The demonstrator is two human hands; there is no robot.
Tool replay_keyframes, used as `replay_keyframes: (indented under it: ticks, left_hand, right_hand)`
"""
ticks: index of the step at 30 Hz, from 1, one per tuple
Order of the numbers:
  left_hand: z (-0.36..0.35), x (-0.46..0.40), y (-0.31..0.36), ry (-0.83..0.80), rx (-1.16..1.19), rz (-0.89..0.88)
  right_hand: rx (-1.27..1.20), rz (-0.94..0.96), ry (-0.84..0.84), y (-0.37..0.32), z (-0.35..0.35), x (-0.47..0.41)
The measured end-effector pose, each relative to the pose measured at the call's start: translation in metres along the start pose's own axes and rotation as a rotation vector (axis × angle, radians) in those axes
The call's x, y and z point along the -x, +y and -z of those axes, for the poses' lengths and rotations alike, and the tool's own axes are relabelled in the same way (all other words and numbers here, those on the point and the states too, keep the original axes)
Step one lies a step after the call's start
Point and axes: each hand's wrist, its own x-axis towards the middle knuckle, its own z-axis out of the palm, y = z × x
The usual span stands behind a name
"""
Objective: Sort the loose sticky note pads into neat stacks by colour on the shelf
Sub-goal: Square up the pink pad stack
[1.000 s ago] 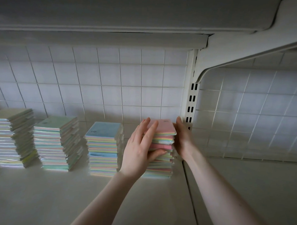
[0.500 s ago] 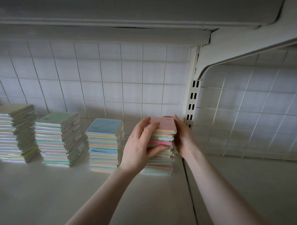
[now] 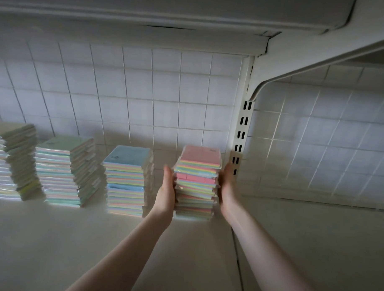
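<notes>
Left hand [image 3: 166, 191] dropped beside pink-topped stack [image 3: 197, 182], right hand [image 3: 226, 185] opposite.

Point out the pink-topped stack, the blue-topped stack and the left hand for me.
pink-topped stack [image 3: 200, 155]: head view, on its pink top cover.
blue-topped stack [image 3: 127, 155]: head view, on its blue top cover.
left hand [image 3: 166, 193]: head view, on the back of the hand.

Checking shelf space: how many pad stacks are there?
4: cut-off far-left stack, green-topped stack, blue-topped stack, pink-topped stack between both hands. More may sit beyond the left edge.
</notes>
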Motion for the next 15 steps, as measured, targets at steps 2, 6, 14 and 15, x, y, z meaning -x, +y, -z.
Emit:
replay_keyframes:
  ticks: [2,6,14,15]
  left_hand:
    - [-0.006,0.006,0.001,0.04,-0.006,-0.008]
    - [-0.014,0.012,0.003,0.161,-0.018,-0.051]
    - [-0.014,0.004,-0.003,0.229,-0.046,-0.111]
    - [-0.013,0.003,-0.004,0.198,-0.029,-0.106]
  right_hand:
    - [-0.02,-0.021,0.041,-0.003,-0.002,0.007]
    - [-0.057,-0.027,0.082,-0.004,-0.002,0.008]
    - [-0.148,-0.072,0.017,0.001,-0.008,0.006]
    - [-0.172,-0.075,0.019,0.002,-0.007,0.006]
